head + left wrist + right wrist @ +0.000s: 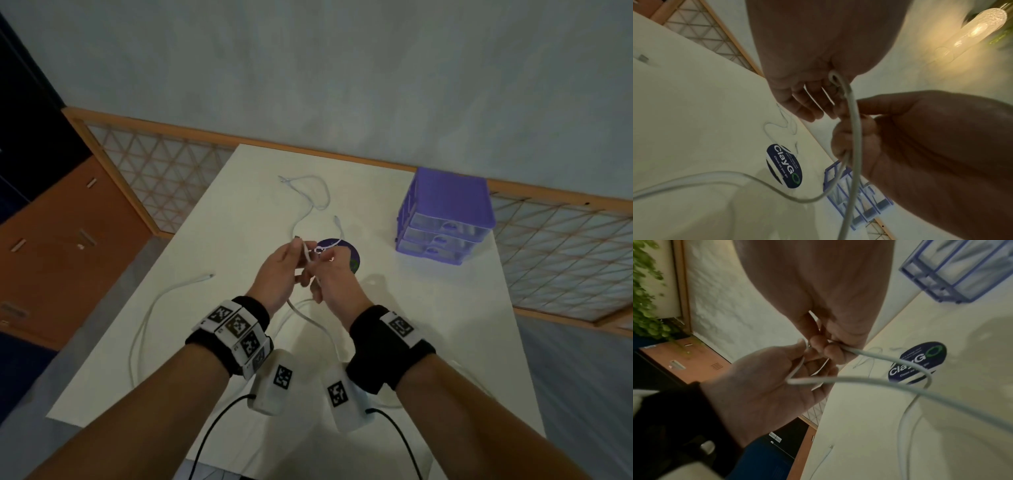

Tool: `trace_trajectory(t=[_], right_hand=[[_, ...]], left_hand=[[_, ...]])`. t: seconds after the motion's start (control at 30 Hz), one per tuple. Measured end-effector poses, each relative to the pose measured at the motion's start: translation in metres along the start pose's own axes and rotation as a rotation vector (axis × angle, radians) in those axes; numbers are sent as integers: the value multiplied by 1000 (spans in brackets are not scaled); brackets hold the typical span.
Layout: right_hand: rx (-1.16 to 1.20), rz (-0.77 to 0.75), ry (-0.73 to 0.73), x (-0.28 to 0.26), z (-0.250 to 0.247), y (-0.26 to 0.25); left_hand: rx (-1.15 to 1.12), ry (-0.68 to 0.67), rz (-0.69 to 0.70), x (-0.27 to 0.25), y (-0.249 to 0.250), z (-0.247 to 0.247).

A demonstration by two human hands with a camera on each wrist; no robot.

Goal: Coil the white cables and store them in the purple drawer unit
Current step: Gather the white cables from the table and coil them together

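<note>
Pinching a cable (pixel 306 259) above the sticker (pixel 337 255), the left hand (pixel 281 274) and right hand (pixel 334 277) are starting its first loop. Right of the sticker, the drawers (pixel 445 219) are sitting closed. Next is probably winding in the slack.

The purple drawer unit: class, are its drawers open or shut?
Shut. In the head view all three fronts of the drawer unit sit flush with the frame, none pulled out.

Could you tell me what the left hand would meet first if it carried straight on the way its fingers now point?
Probably the right hand: the left hand points forward and rightward at it, sharing the white cable. Depth is uncertain.
</note>
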State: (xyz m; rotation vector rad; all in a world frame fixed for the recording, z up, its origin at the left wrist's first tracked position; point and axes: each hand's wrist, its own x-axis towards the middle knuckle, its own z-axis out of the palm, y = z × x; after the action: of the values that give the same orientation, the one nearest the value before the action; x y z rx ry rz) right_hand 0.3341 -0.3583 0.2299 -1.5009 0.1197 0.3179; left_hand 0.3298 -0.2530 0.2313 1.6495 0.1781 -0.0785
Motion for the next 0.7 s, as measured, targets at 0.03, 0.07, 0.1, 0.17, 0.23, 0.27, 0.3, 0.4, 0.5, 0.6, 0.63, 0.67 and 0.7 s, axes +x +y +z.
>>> trace_trajectory(t=[0.03,0.07,0.1,0.17,0.23,0.27,0.3,0.4,0.5,0.6,0.63,0.67,0.7], right_hand=[[-15,-14,-8,3,4,2],[-37,-27,-22,6,7,4],[-46,-34,-36,8,8,5],[-37,-31,-64,13,10,4],[-95,-43,-73,21,8,4],[-166,-49,-52,28,5,6],[-261,-41,-12,36,-1,10],[-583,24,142,66,-24,22],[-749,91,229,93,-48,19],[-886,200,166,116,-58,22],[-884,295,141,149,-47,49],[-904,331,150,153,-48,47],[-902,367,148,153,-46,46]], left_hand=[[6,7,13,3,-1,-1],[15,12,23,7,-2,-2],[17,12,18,11,-2,-3],[-12,-1,-19,19,-2,-6],[-14,3,-26,28,-2,-10],[14,33,-18,33,-5,-13],[26,70,-12,39,-7,-18],[-50,134,-57,55,-11,-32],[-129,132,-62,61,-5,-40],[-49,159,-56,60,-7,-45],[-29,173,-119,82,-32,-55],[-25,184,-138,82,-33,-55],[-26,178,-150,82,-38,-56]])
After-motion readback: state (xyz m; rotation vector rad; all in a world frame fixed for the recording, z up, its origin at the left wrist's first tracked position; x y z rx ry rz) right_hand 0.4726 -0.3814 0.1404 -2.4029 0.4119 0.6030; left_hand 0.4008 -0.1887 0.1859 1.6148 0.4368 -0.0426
